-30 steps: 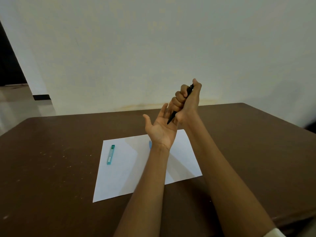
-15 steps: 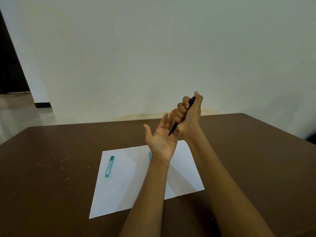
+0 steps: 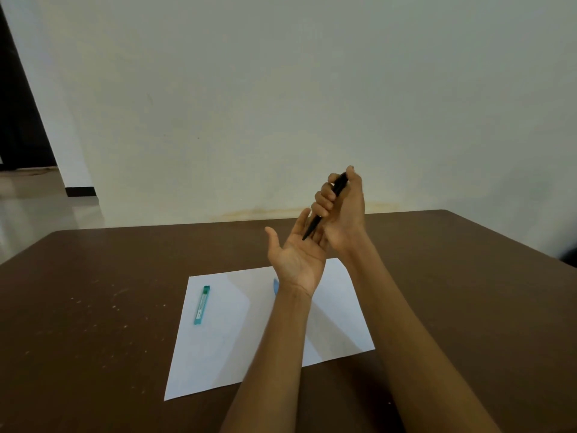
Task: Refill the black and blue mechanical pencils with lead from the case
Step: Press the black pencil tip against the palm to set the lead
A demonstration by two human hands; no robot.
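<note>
Black pencil (image 3: pixel 324 207) fisted tip-down in right hand (image 3: pixel 342 214) over flat-open, empty left palm (image 3: pixel 295 254); best clicked gently, tip kept centred; case (image 3: pixel 201 305) at 9 o'clock, blue pencil (image 3: pixel 275 286) mostly hidden.

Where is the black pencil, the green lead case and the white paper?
black pencil (image 3: pixel 324 207): head view, on the barrel below the gripping fingers.
green lead case (image 3: pixel 201 305): head view, middle of the case.
white paper (image 3: pixel 218 354): head view, bare part near the left side.

Brown table (image 3: pixel 93 307) against pale wall (image 3: pixel 281 89), dark doorway (image 3: pixel 15 120) left.
</note>
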